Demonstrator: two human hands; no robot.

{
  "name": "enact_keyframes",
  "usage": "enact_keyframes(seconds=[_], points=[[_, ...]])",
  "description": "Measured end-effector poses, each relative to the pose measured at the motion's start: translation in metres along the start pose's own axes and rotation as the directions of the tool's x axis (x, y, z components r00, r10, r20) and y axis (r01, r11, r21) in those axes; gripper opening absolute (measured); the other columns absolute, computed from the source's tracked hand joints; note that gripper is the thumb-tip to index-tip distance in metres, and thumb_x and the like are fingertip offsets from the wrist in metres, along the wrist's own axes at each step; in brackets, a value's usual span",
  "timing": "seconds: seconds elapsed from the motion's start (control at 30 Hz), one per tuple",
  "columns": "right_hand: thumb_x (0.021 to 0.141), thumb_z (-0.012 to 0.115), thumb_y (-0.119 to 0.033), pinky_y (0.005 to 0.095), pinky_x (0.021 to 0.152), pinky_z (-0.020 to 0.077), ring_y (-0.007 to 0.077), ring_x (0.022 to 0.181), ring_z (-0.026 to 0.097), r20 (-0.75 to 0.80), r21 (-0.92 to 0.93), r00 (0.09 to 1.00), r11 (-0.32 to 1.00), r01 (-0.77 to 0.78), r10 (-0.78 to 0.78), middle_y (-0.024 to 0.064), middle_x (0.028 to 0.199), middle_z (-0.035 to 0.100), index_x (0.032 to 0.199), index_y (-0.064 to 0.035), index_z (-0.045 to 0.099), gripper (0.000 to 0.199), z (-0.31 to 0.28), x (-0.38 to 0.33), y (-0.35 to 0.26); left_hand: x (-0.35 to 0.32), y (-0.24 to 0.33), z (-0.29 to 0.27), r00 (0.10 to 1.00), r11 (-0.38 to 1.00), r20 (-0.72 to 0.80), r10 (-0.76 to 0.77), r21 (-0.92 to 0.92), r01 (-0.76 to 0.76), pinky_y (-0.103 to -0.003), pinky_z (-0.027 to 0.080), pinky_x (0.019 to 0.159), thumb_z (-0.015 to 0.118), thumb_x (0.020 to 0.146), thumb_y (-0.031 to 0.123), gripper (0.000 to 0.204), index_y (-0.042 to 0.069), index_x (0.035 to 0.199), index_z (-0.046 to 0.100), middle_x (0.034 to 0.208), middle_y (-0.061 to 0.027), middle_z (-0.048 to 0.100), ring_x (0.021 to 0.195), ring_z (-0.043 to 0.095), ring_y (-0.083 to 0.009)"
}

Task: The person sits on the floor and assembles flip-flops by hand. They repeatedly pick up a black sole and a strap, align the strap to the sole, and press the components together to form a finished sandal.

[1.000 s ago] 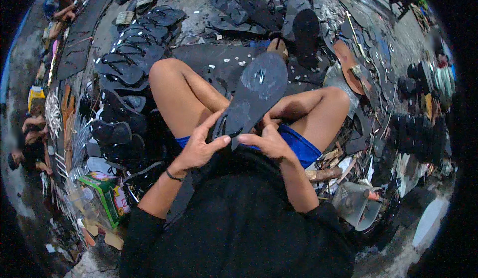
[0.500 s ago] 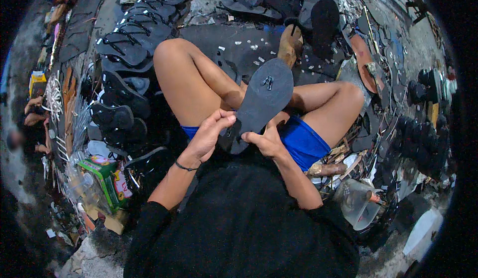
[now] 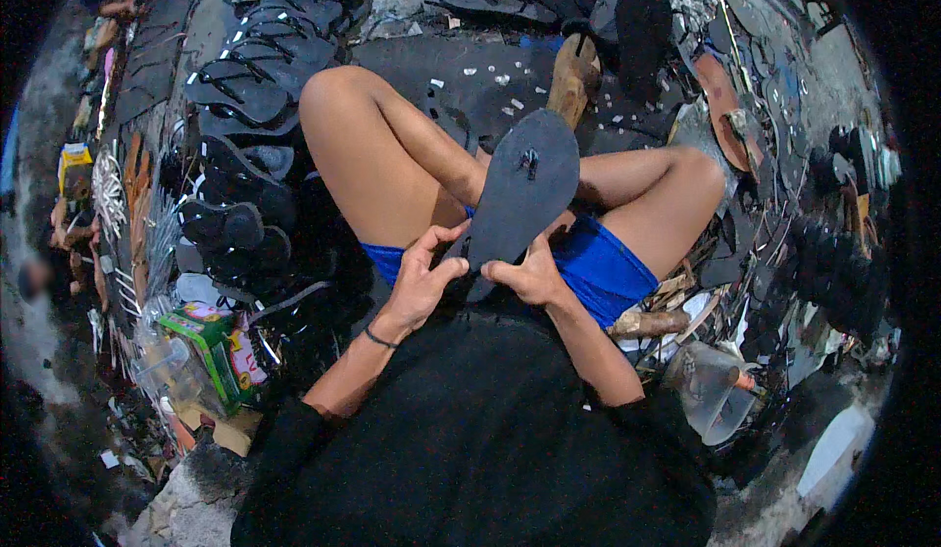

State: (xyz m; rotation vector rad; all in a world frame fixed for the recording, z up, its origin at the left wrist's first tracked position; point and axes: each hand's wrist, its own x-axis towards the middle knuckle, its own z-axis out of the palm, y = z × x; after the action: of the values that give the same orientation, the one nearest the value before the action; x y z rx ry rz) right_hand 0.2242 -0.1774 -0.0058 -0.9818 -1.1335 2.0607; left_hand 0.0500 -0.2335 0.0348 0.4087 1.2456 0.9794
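We are gripping the dark sandal sole (image 3: pixel 518 199) at its near end over our lap, left hand (image 3: pixel 423 282) and right hand (image 3: pixel 527 274) fingers closed on it; its far end, unsupported, may be flexing or slipping.

At our left, on the littered ground beside the rows of dark sandals, we see a green rectangular cardboard carton (image 3: pixel 206 346) with pink and yellow printed panels, lying tilted. Farther left, near the frame's edge, stands a small yellow box (image 3: pixel 74 160) with a white top.
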Motion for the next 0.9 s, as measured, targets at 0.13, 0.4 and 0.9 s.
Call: enact_keyframes(seconds=[0.13, 0.4, 0.9], points=[[0.064, 0.074, -0.006, 0.036, 0.091, 0.0483, 0.0208, 0.1, 0.061, -0.023, -0.029, 1.0, 0.999, -0.021, 0.02, 0.0098, 0.107, 0.063, 0.118, 0.0003, 0.051, 0.059, -0.003, 0.001, -0.011, -0.002, -0.005, 0.001, 1.0, 1.0, 0.029, 0.007, 0.018, -0.008, -0.03, 0.037, 0.103, 0.06, 0.083, 0.0, 0.043, 0.0, 0.124, 0.052, 0.134, -0.0094, 0.052, 0.118, 0.049, -0.0137], [0.067, 0.076, -0.009, 0.037, 0.098, 0.0437, 0.0238, 0.113, 0.054, 0.01, -0.051, 0.972, 0.971, -0.233, 0.233, 0.0113, 0.12, 0.055, 0.13, 0.0027, 0.039, 0.074, -0.008, 0.005, -0.011, 0.005, -0.017, -0.008, 0.997, 0.998, 0.064, 0.046, 0.045, -0.049, -0.032, 0.034, 0.106, 0.063, 0.082, 0.001, 0.055, -0.001, 0.133, 0.045, 0.137, -0.0073, 0.047, 0.123, 0.046, -0.0168], [0.087, 0.068, -0.014, 0.0364, 0.107, 0.0349, 0.0241, 0.124, 0.048, -0.044, -0.369, 0.939, 0.879, 0.301, -0.34, 0.0167, 0.13, 0.051, 0.138, 0.0049, 0.032, 0.066, 0.007, 0.004, -0.128, 0.067, 0.103, 0.054, 0.869, 0.67, 0.251, 0.426, -0.733, -0.117, -0.042, 0.041, 0.103, 0.038, 0.098, 0.052, 0.063, 0.001, 0.132, 0.05, 0.129, -0.0133, 0.057, 0.115, 0.056, -0.0263]])
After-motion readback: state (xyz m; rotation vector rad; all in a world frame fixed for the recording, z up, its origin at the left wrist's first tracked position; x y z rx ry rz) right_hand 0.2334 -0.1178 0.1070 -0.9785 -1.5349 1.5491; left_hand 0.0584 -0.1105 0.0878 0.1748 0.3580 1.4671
